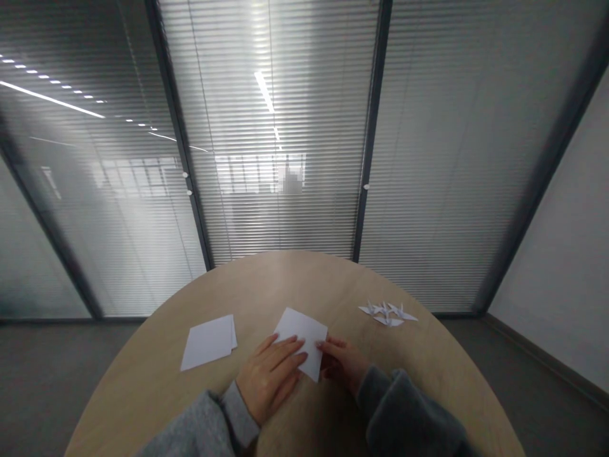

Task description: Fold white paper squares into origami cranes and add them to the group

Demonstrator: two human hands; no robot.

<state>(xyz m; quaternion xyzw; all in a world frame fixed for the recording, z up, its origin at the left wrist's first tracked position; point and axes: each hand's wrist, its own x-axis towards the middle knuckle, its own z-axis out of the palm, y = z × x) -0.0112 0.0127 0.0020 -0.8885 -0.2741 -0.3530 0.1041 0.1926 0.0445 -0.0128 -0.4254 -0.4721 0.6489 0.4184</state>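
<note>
A square of white paper (301, 336) lies tilted on the table between my two hands. My left hand (270, 377) rests across its lower left part, fingers spread over the sheet. My right hand (342, 363) is curled at the sheet's right edge, with its fingertips against the paper and the thumb hidden. A small stack of white paper squares (208, 343) lies left of my left hand. Several white origami cranes (387, 313) sit in a group beyond my right hand.
The paper and cranes lie on a round, light wood table (266, 282), whose curved far edge runs close beyond them. Behind it stands a glass partition with slatted blinds (280, 222). Grey floor (47, 381) lies to the left, and a pale wall (556, 254) to the right.
</note>
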